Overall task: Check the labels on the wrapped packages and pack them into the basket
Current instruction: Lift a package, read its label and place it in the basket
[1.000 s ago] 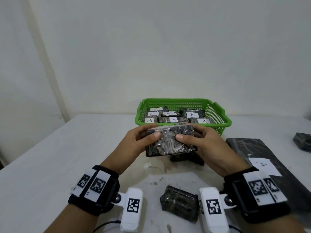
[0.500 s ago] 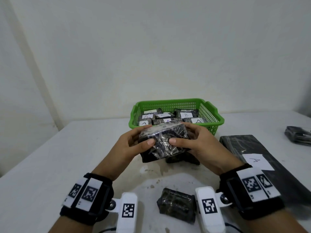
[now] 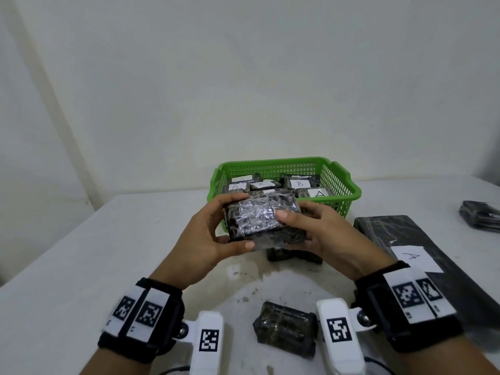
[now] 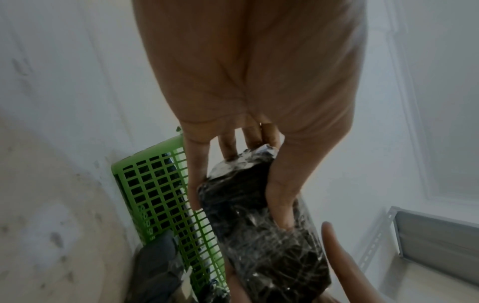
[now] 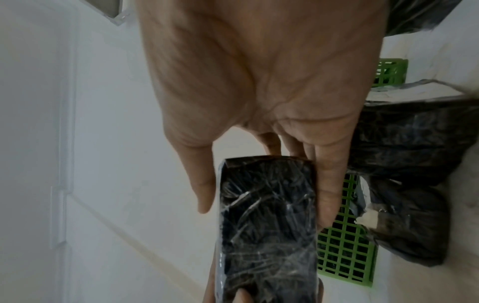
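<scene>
A dark package wrapped in shiny film (image 3: pixel 263 219) is held in the air just in front of the green basket (image 3: pixel 339 194). My left hand (image 3: pixel 216 228) grips its left end, thumb underneath and fingers over the top. My right hand (image 3: pixel 305 228) grips its right end, thumb on the near face. No label shows on the faces turned toward me. The same package (image 4: pixel 261 231) fills the left wrist view and the package (image 5: pixel 267 221) the right wrist view. Several labelled packages (image 3: pixel 299 183) marked A and B lie inside the basket.
Another wrapped package (image 3: pixel 285 332) lies on the white table (image 3: pixel 81 253) between my wrists. One more package (image 3: pixel 293 254) sits under my hands. A long dark parcel with an A label (image 3: pixel 414 257) lies at the right, and a further package (image 3: pixel 480 216) at the far right.
Both hands have raised the package a little and tipped it. My left thumb has slid from its near face to beneath the lower edge.
</scene>
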